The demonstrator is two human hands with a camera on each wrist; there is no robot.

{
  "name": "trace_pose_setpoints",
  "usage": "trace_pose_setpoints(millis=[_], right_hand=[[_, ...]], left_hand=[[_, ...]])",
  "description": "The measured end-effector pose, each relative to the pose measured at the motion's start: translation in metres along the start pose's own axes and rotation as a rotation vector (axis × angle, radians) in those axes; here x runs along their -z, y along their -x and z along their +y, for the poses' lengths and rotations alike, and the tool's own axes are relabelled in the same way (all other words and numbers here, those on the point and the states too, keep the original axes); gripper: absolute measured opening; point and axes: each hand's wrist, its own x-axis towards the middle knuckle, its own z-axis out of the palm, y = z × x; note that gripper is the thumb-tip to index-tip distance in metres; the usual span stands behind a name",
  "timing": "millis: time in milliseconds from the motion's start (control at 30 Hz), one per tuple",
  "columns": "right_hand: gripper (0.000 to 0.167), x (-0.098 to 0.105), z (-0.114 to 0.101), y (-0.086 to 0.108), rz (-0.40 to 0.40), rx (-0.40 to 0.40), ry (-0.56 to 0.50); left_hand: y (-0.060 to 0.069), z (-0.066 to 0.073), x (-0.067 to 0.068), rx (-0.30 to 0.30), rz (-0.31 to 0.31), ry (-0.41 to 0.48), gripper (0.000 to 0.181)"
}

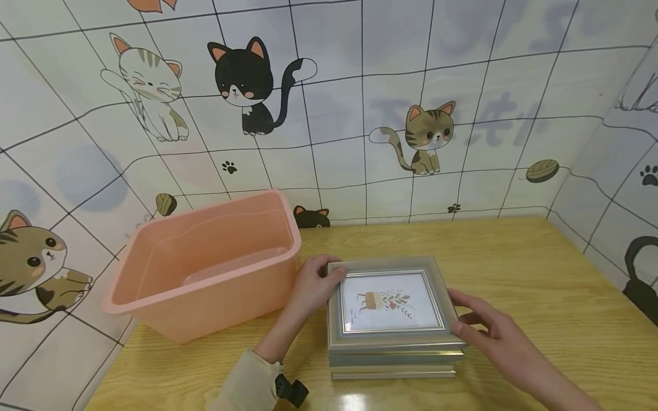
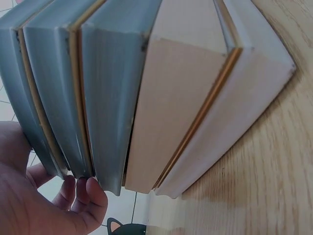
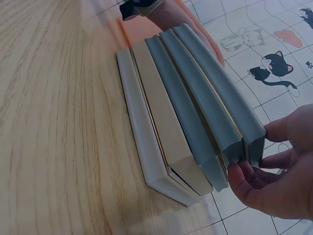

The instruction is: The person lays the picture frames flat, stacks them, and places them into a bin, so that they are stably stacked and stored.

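Observation:
Several picture frames lie stacked flat on the table. The topmost is silvery with a white print of a flower pot under its glass. At its far left corner, my left hand grips the stack's upper part, thumb on top and fingers over the far edge. My right hand holds the right side by thumb and fingers. Seen from the left wrist, the three upper frames have blue-grey edges, the lower ones beige and whitish edges. My right fingertips touch the upper frames' corners in the right wrist view.
A pink plastic bin stands left of the stack, nothing visible inside it. Behind the wooden table rises a wall with printed cats and grid lines. A dark strap with a small device is on my left wrist.

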Motion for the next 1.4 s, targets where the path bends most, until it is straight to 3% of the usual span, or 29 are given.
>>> trace_pose_setpoints(millis=[167, 300, 433, 567, 700, 800, 900, 1133, 1233, 1400], right_hand=[[0.05, 0.001, 0.002, 0.0, 0.002, 0.041, 0.001], [0.049, 0.008, -0.004, -0.002, 0.087, 0.097, 0.22], [0.049, 0.024, -0.018, -0.012, 0.18, 0.163, 0.403], [0.049, 0.035, -0.035, -0.028, 0.212, 0.263, 0.414], [0.046, 0.033, -0.052, -0.045, 0.222, 0.404, 0.345], [0.053, 0.03, -0.063, -0.058, 0.202, 0.488, 0.279], [0.064, 0.029, -0.072, -0.072, 0.153, 0.515, 0.229], [0.075, 0.028, -0.095, -0.104, 0.031, 0.443, 0.211], [0.08, 0.02, -0.105, -0.123, -0.028, 0.401, 0.234], [0.081, 0.003, -0.118, -0.152, -0.11, 0.393, 0.301]], left_hand=[[0.001, 0.0, 0.0, -0.013, 0.001, -0.024, 0.029], [0.004, 0.002, 0.003, -0.063, -0.016, -0.071, 0.037], [0.012, 0.009, 0.009, -0.162, -0.032, -0.141, 0.044], [0.025, 0.021, 0.015, -0.3, -0.028, -0.189, 0.046], [0.039, 0.036, 0.023, -0.401, 0.006, -0.198, 0.046], [0.049, 0.048, 0.031, -0.463, 0.038, -0.198, 0.046], [0.057, 0.056, 0.042, -0.543, 0.08, -0.231, 0.046], [0.066, 0.058, 0.079, -0.7, 0.231, -0.356, 0.049], [0.068, 0.051, 0.095, -0.695, 0.297, -0.388, 0.051], [0.074, 0.037, 0.109, -0.612, 0.326, -0.409, 0.05]])
